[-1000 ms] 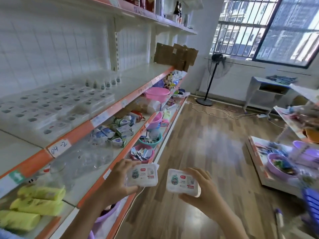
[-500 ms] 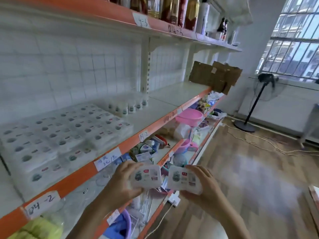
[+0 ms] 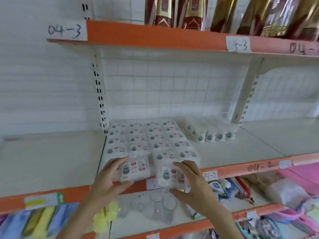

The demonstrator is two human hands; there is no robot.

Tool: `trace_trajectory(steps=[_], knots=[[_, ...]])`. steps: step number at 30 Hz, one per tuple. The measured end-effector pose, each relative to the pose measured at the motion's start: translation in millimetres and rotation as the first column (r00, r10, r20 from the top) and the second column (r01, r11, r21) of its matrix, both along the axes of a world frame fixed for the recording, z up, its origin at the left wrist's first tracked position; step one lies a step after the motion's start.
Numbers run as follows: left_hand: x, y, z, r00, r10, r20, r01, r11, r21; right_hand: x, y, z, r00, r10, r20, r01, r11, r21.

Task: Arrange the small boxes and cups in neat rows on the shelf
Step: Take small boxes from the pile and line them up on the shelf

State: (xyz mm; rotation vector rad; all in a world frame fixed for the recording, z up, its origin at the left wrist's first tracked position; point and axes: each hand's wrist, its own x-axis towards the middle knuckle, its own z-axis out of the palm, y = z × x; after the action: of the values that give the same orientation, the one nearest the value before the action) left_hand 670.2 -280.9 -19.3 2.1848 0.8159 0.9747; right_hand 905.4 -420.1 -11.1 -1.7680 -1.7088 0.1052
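Hands are up at the front of the middle shelf (image 3: 241, 152), each with a small white box in its grip. Left hand (image 3: 110, 178) has its fingers wrapped over the far edge of the left box (image 3: 136, 169) and its thumb under the near edge, so the box sits tilted face-up between them, just at the shelf's orange lip. Right hand (image 3: 191, 180) clasps the right box (image 3: 170, 175) the same way, fingers curled over the top and thumb beneath; this box hangs a little lower than the other, in front of the lip. The two boxes are just beside each other, not quite touching.

Directly beyond both hands lies the block of stocked boxes (image 3: 148, 140), laid flat in neat rows reaching back to the white grid panel. The nearest stocked ones sit just behind the right hand's fingertips. Farther back and to the right of the right hand stands a row of small white cups (image 3: 214, 135), upright and close-packed.

Below the hands, on the next shelf down, clear glasses (image 3: 164, 204) stand in a cluster, with yellow packets (image 3: 103, 216) under the left wrist. Overhead, brown and gold packages (image 3: 224, 12) line the top shelf.
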Motion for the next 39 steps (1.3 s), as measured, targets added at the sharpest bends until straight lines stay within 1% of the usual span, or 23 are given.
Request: trace_trajectory(steps=[2, 4, 6, 7, 9, 11, 14, 18, 21, 23, 25, 29, 33, 36, 39], knots=[[-23.1, 6.6, 0.7, 0.996, 0.089, -0.022, -0.089, 0.996, -0.023, -9.1, 22.8, 1.5, 0.994, 0.075, 0.079, -0.078, 0.996, 0.040], [-42.4, 10.9, 2.1, 0.988, 0.149, -0.047, -0.152, 0.987, -0.052, -19.6, 45.0, 3.2, 0.973, 0.123, 0.198, -0.144, 0.985, 0.096], [-57.3, 15.7, 5.1, 0.979, 0.185, -0.080, -0.192, 0.978, -0.084, -30.6, 65.8, 6.7, 0.952, 0.151, 0.268, -0.181, 0.979, 0.089], [-63.0, 18.6, 6.3, 0.974, 0.203, -0.099, -0.211, 0.974, -0.087, -35.2, 75.1, 6.5, 0.943, 0.157, 0.295, -0.183, 0.981, 0.063], [-70.4, 23.5, 7.0, 0.964, 0.227, -0.140, -0.240, 0.967, -0.082, -41.2, 92.1, 3.4, 0.915, 0.139, 0.380, -0.180, 0.981, 0.073], [-75.1, 29.7, 3.4, 0.954, 0.247, -0.173, -0.264, 0.961, -0.084, -47.3, 103.8, -0.7, 0.901, 0.120, 0.417, -0.157, 0.986, 0.055], [-76.6, 37.8, -2.2, 0.943, 0.262, -0.207, -0.286, 0.954, -0.094, -51.3, 115.6, -9.6, 0.886, 0.024, 0.464, -0.078, 0.992, 0.097], [-66.0, 46.1, -2.7, 0.939, 0.225, -0.260, -0.263, 0.957, -0.123, -50.9, 116.5, -17.6, 0.882, -0.077, 0.464, 0.025, 0.993, 0.118], [-54.1, 50.2, -3.6, 0.942, 0.190, -0.277, -0.222, 0.971, -0.089, -46.3, 115.3, -22.7, 0.886, -0.103, 0.452, 0.054, 0.991, 0.120], [-47.5, 51.2, -9.4, 0.952, 0.184, -0.246, -0.209, 0.975, -0.080, -43.8, 113.2, -24.6, 0.903, -0.090, 0.421, 0.043, 0.992, 0.121], [-42.6, 48.0, -16.2, 0.962, 0.209, -0.174, -0.221, 0.973, -0.058, -41.7, 111.1, -29.2, 0.918, -0.082, 0.387, 0.026, 0.989, 0.148], [-37.7, 45.9, -25.7, 0.971, 0.235, -0.048, -0.238, 0.968, -0.076, -41.9, 108.5, -37.3, 0.920, -0.095, 0.380, 0.040, 0.988, 0.150], [-38.4, 52.0, -31.2, 0.978, 0.210, -0.011, -0.210, 0.975, -0.076, -45.0, 109.6, -37.6, 0.925, -0.117, 0.361, 0.090, 0.992, 0.091], [-39.4, 53.6, -33.0, 0.982, 0.188, 0.000, -0.188, 0.979, -0.082, -44.3, 111.5, -35.2, 0.918, -0.113, 0.381, 0.080, 0.992, 0.100], [-41.0, 52.7, -33.3, 0.982, 0.189, -0.008, -0.189, 0.976, -0.105, -46.6, 108.8, -30.9, 0.915, -0.088, 0.393, 0.082, 0.996, 0.032]])
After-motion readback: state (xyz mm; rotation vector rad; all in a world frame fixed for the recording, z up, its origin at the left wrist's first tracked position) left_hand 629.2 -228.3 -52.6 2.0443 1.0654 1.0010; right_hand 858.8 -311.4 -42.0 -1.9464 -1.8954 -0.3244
